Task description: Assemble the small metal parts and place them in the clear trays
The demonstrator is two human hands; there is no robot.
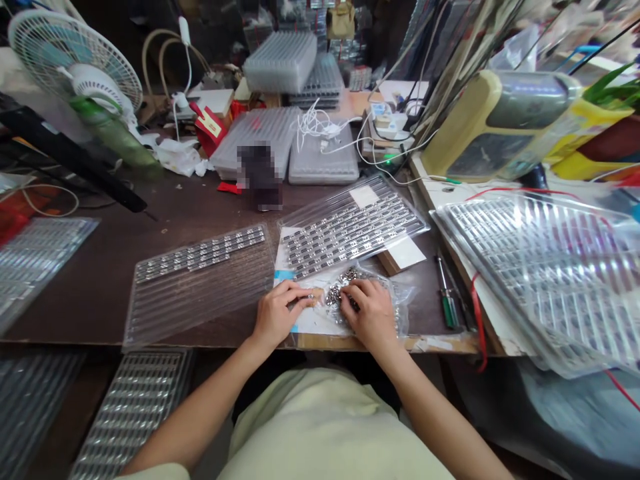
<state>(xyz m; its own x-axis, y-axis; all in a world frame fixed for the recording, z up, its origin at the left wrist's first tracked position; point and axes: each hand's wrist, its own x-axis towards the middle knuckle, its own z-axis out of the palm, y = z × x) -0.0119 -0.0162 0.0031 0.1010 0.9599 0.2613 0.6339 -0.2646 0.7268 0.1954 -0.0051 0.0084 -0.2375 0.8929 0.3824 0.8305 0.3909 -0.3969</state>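
My left hand (283,310) pinches a small metal part (311,297) between thumb and fingertips, above white paper on the table. Beside it, my right hand (369,310) reaches with bent fingers into a heap of small shiny metal pieces (349,275) on a clear plastic bag (400,303); what its fingertips hold is hidden. Behind the hands lies a clear grooved tray (350,230) with rows of small dark and silver parts, tilted up on a box. To the left, another clear tray (200,293) has parts only in its far rows.
A green-handled screwdriver (447,300) lies right of the bag. Stacked clear trays (545,280) stand at the right with red string. At the back are more trays (325,157), white cables (320,127), a fan (75,60) and a beige machine (495,127).
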